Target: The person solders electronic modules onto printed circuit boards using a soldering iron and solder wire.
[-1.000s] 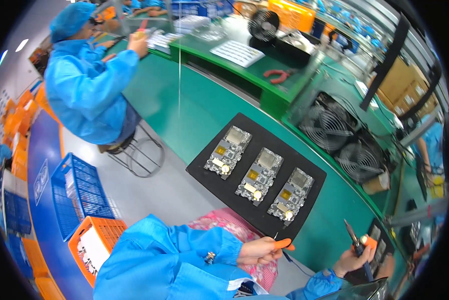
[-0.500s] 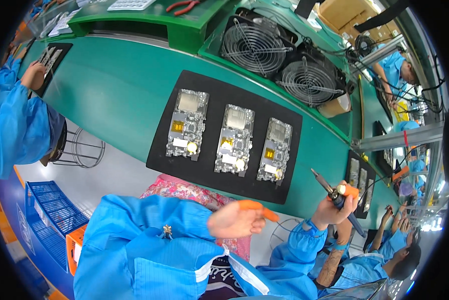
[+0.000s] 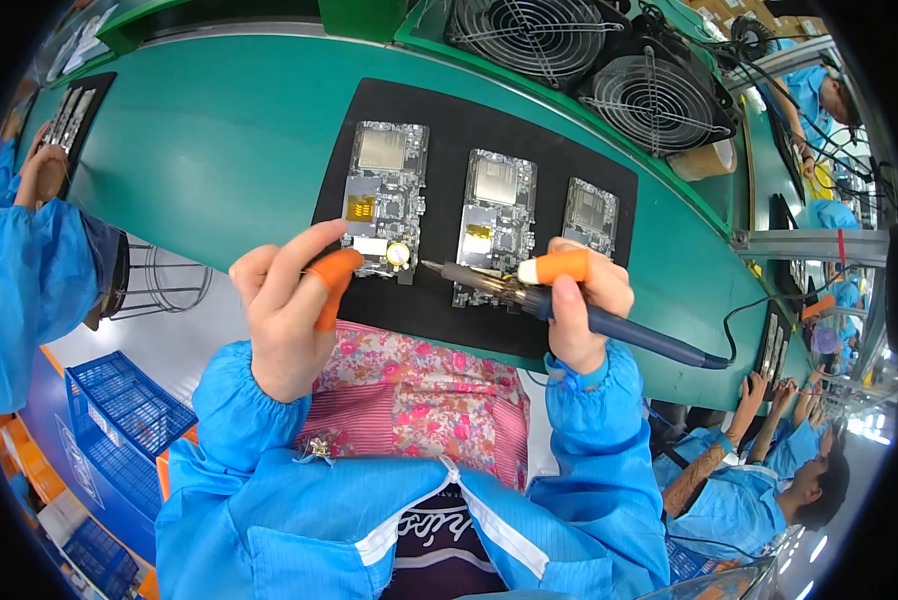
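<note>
**Bright, bent at the rim**

Even light covers the mat (image 3: 441, 170). Lamps (image 3: 818, 548) glare white well to its right. The boards (image 3: 393, 182) on it look fairly crisp; workers (image 3: 744, 510) right of it look stretched and soft. The bench (image 3: 219, 140) bows beyond it; the corners go black.

The blue jacket (image 3: 304, 550) has 2 gathered cuffs (image 3: 597, 388) and white zip edging (image 3: 509, 540). The left hand (image 3: 287, 325) and right hand (image 3: 609, 290) wear orange finger covers (image 3: 557, 267).
</note>
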A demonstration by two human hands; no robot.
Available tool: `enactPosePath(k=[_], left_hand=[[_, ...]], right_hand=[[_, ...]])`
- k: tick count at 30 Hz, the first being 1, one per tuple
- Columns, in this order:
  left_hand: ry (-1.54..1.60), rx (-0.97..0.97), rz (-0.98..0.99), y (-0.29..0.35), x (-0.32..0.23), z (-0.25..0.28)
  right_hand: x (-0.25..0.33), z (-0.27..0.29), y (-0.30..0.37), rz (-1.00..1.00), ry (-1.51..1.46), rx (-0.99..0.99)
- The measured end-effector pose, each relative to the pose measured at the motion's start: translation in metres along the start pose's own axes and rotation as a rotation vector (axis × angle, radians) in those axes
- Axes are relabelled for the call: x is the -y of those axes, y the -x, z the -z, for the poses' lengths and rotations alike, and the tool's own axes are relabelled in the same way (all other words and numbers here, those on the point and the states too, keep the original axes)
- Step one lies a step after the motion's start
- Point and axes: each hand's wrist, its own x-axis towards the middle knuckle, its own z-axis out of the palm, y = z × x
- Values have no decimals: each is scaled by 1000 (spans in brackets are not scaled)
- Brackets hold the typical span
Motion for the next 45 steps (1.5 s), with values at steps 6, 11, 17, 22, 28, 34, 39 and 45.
enactPosePath(k=[6, 11, 17, 22, 28, 34, 39, 45], left_hand=[[350, -86, 359, 21, 0, -24], [129, 14, 139, 24, -2, -21], [205, -37, 225, 27, -1, -27], [97, -28, 143, 21, -3, -25], [117, -22, 132, 21, -3, -26], [115, -4, 118, 18, -3, -26], [118, 17, 96, 16, -5, -30], [139, 80, 68, 13, -2, -33]], right_hand=[[-10, -12, 2, -43, 16, 38], [-11, -12, 2, -64, 33, 95], [-13, -15, -6, 58, -49, 197], [-13, -21, -6, 129, -10, 211], [-15, -22, -5, 136, 4, 240], [-18, -25, -2, 145, -5, 211], [-17, -22, -6, 165, -10, 246], [-18, -22, -7, 168, -29, 250]])
